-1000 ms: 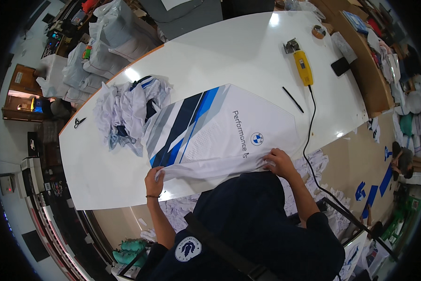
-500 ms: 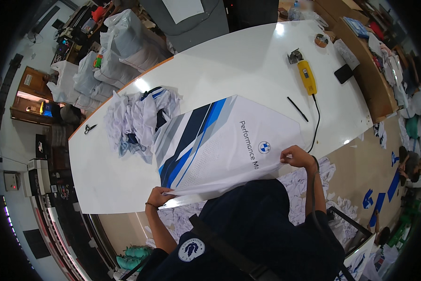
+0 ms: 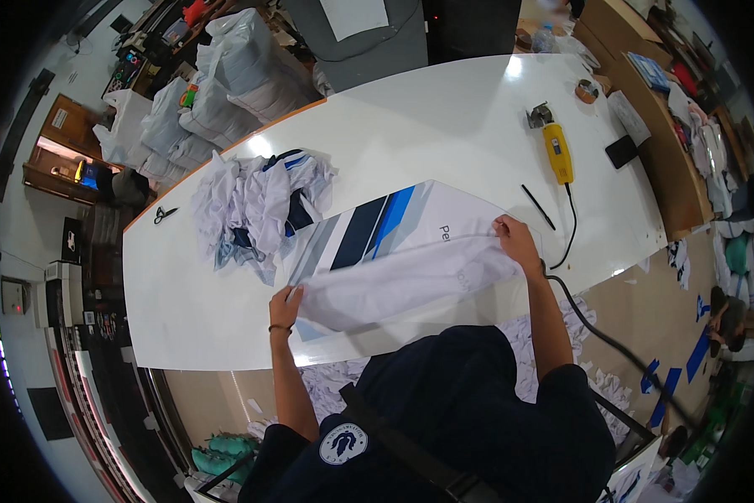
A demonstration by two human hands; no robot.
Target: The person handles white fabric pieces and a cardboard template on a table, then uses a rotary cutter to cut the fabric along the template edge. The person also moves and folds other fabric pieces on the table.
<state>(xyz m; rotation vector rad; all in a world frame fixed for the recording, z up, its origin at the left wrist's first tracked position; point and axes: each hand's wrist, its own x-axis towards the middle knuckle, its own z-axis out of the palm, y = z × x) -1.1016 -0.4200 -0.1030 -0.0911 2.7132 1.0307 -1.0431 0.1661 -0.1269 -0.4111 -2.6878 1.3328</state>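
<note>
The left hand (image 3: 286, 307) and right hand (image 3: 515, 242) each had fingers clamped on an edge of the white printed fabric panel (image 3: 410, 260), which lay spread on the white worktop (image 3: 444, 126) between them. Beyond the left fingers sat a crumpled garment pile (image 3: 260, 201); beyond the right, a yellow power tool (image 3: 557, 151).

Smooth cloth panel (image 3: 394, 260) on glossy white table (image 3: 444, 126).

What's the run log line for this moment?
left hand: grips white printed fabric | right hand: grips fabric's far side | fabric: folded partway over | beside: fabric heap
</note>
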